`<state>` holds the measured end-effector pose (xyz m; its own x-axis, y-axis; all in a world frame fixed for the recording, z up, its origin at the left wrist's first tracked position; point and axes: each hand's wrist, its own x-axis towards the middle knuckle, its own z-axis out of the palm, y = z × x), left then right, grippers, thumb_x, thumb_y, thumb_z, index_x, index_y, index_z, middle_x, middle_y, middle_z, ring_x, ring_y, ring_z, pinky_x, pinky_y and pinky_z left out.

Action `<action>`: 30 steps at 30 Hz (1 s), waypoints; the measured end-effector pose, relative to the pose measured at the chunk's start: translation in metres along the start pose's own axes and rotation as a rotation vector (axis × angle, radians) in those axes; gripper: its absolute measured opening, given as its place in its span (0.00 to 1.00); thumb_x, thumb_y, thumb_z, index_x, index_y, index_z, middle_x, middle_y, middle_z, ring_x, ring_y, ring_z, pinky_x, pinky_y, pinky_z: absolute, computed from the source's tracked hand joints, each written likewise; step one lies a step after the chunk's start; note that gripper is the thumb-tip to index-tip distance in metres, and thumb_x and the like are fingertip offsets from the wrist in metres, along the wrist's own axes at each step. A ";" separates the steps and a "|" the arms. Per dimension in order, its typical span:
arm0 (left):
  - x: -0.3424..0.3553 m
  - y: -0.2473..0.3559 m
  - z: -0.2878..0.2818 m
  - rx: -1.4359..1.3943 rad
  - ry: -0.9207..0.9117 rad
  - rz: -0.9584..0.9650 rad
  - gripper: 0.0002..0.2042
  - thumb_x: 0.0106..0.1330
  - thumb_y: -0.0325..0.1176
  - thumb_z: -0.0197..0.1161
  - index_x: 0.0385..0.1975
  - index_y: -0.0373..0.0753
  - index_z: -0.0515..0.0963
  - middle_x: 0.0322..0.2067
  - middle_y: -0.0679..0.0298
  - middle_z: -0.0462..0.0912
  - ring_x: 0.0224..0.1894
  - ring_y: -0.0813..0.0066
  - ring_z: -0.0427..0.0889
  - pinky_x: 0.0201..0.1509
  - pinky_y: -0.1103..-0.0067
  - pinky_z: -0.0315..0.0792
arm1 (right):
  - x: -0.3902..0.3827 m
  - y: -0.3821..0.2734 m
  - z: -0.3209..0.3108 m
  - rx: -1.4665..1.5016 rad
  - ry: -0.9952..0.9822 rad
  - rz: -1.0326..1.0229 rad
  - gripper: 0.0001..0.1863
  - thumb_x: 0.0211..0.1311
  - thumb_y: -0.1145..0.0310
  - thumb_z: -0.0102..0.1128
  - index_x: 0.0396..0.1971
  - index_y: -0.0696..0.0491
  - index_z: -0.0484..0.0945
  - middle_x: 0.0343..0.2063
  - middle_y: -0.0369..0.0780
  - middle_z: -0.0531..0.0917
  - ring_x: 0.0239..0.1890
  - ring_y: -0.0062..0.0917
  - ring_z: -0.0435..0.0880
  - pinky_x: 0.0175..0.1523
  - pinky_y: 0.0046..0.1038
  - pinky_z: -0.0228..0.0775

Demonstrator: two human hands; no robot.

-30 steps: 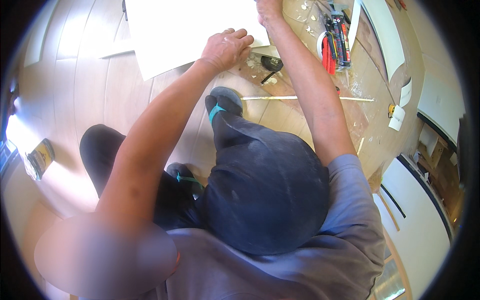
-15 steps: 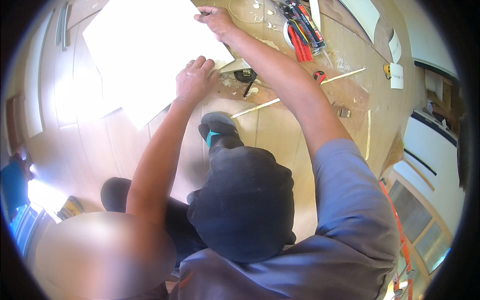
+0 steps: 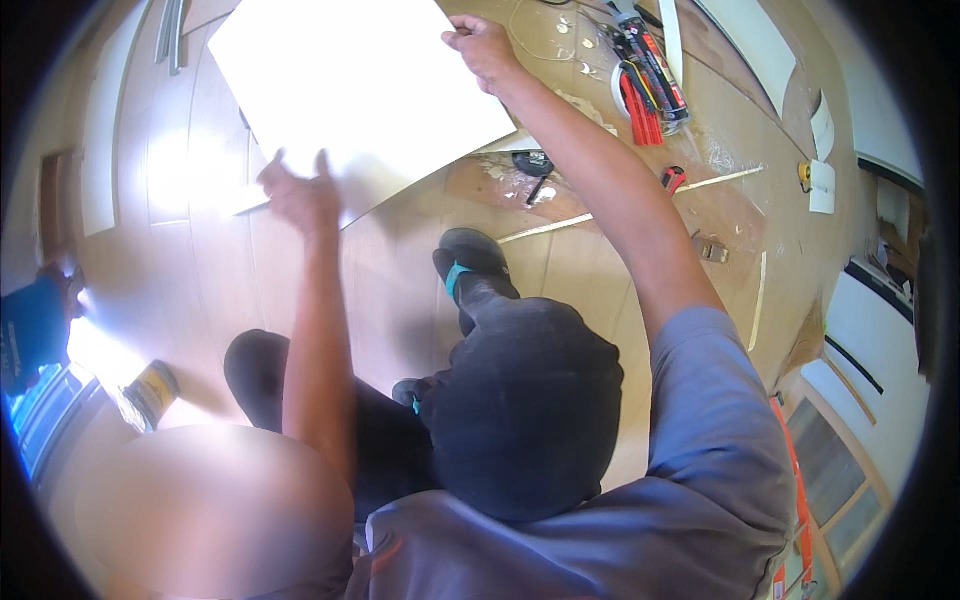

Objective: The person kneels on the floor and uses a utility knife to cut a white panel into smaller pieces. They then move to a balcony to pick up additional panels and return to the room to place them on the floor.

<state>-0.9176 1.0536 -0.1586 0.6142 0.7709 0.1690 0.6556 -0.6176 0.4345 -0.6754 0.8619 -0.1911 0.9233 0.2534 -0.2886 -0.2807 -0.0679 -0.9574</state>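
Here, a large white board (image 3: 350,95) lies tilted across the wooden floor (image 3: 180,260) in the upper part of the view, its long edges running from upper left to lower right; the right hand (image 3: 480,45) reaches far forward and closes its grip on the board's upper right corner, fingers curled over the edge, thumb side toward the panel; the left hand (image 3: 298,195) is raised just over the board's lower edge, fingers spread and loosely open, holding nothing, and whether it touches the board cannot be told because the hand is blurred. Both forearms come up from the lower part of the picture, the right one in a grey-blue short sleeve (image 3: 700,420); between them the person's bent knee (image 3: 525,410) in dark cloth fills the middle, with a dark shoe with a teal stripe (image 3: 470,265) planted on the floor just below the board's lower right corner. To the right of the board, on brown paper, a clear container of red and black tools (image 3: 650,90) stands near the right forearm; a black tool (image 3: 535,165) lies just below the board's corner; a thin pale wooden strip (image 3: 560,228) runs slantwise beside the shoe; a small yellow object (image 3: 805,175) sits well apart near the right wall. At lower left, a yellow-banded can (image 3: 150,392) rests on the floor, near a bright patch of sunlight.
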 end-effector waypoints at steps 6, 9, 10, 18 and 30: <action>0.019 -0.091 -0.010 -0.416 -0.369 -0.385 0.33 0.67 0.40 0.70 0.63 0.20 0.67 0.55 0.41 0.78 0.53 0.54 0.80 0.55 0.67 0.77 | 0.011 0.019 0.000 -0.007 -0.006 -0.057 0.19 0.69 0.68 0.65 0.55 0.61 0.78 0.43 0.40 0.84 0.45 0.25 0.82 0.51 0.28 0.76; 0.011 -0.064 -0.011 -0.599 -0.266 -0.495 0.28 0.68 0.35 0.68 0.60 0.18 0.69 0.52 0.42 0.80 0.50 0.57 0.82 0.52 0.67 0.77 | 0.019 0.024 0.004 -0.002 -0.059 -0.144 0.09 0.66 0.73 0.64 0.44 0.58 0.85 0.34 0.34 0.85 0.36 0.19 0.80 0.43 0.26 0.72; 0.014 -0.062 -0.010 -0.664 -0.172 -0.555 0.26 0.69 0.33 0.67 0.59 0.18 0.70 0.51 0.43 0.80 0.49 0.57 0.82 0.51 0.66 0.77 | 0.019 0.024 0.003 0.026 -0.075 -0.134 0.08 0.66 0.73 0.64 0.43 0.57 0.85 0.34 0.34 0.85 0.36 0.19 0.80 0.43 0.26 0.72; 0.027 -0.055 -0.038 -0.686 -0.312 -0.552 0.23 0.70 0.33 0.65 0.58 0.23 0.71 0.52 0.46 0.79 0.52 0.59 0.80 0.55 0.67 0.75 | 0.025 0.035 -0.004 0.211 -0.094 -0.042 0.07 0.68 0.73 0.61 0.42 0.55 0.83 0.33 0.34 0.84 0.35 0.20 0.80 0.43 0.26 0.73; 0.024 -0.052 -0.078 -1.190 -0.515 -0.460 0.19 0.77 0.23 0.53 0.65 0.29 0.65 0.61 0.50 0.75 0.64 0.61 0.75 0.69 0.68 0.69 | 0.037 0.036 -0.009 0.260 -0.130 -0.110 0.07 0.67 0.76 0.61 0.44 0.55 0.81 0.34 0.35 0.83 0.36 0.21 0.80 0.44 0.26 0.74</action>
<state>-0.9712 1.1161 -0.1079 0.7094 0.5620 -0.4253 0.2344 0.3809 0.8944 -0.6494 0.8603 -0.2363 0.9153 0.3681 -0.1636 -0.2538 0.2115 -0.9438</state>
